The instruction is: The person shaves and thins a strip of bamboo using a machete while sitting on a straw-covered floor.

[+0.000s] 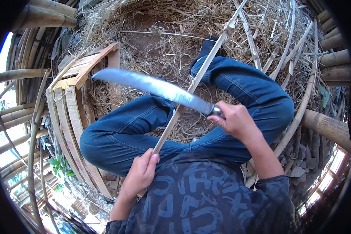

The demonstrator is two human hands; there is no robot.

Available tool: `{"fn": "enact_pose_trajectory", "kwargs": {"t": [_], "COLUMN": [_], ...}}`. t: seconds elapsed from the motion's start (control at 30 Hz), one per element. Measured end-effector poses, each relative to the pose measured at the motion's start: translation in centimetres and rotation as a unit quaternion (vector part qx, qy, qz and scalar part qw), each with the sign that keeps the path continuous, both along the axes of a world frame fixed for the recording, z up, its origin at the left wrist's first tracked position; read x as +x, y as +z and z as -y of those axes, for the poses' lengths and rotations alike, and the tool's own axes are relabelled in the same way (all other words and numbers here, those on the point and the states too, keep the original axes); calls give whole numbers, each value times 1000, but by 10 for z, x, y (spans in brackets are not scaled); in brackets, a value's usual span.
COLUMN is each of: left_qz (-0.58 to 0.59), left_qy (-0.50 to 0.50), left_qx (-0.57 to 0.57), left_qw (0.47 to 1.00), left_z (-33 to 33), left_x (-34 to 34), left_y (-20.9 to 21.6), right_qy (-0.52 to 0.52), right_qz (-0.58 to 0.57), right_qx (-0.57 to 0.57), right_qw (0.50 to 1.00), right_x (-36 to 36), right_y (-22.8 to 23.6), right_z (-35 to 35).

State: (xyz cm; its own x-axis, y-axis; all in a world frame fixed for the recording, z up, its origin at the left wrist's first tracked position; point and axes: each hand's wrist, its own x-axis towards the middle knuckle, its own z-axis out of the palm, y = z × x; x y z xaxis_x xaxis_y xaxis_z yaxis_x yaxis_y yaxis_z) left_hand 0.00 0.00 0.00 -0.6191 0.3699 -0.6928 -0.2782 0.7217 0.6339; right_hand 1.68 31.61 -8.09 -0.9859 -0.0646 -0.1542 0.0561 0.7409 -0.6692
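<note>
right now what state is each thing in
left hand, closed around pale strip
right hand, gripping the knife by its handle
knife, blade bare, crossing the pale strip, contact unclear
pale strip, slanting, held at near end
wooden crate, slatted, gaps between slats
legs, bent, knees apart
straw, loose, strewn about

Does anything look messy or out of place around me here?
Yes, loose straw lies tangled and scattered untidily over the ground ahead. The knife in your right hand shows no obvious damage.
</note>
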Motion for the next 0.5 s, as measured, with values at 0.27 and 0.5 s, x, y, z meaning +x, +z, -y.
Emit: {"fn": "enact_pose_trajectory", "kwargs": {"t": [0.27,0.5], "left_qz": [-19,-34], "left_qy": [30,17], "left_qx": [29,5], "left_qw": [999,999], "left_z": [-1,5], "left_x": [-1,-8], "left_y": [-6,8], "right_qy": [-13,-43], "right_qz": [18,42], "right_qx": [6,-13], "right_qw": [1000,998], "right_x": [-4,-19], "right_y": [8,-4], "right_z": [3,-12]}}
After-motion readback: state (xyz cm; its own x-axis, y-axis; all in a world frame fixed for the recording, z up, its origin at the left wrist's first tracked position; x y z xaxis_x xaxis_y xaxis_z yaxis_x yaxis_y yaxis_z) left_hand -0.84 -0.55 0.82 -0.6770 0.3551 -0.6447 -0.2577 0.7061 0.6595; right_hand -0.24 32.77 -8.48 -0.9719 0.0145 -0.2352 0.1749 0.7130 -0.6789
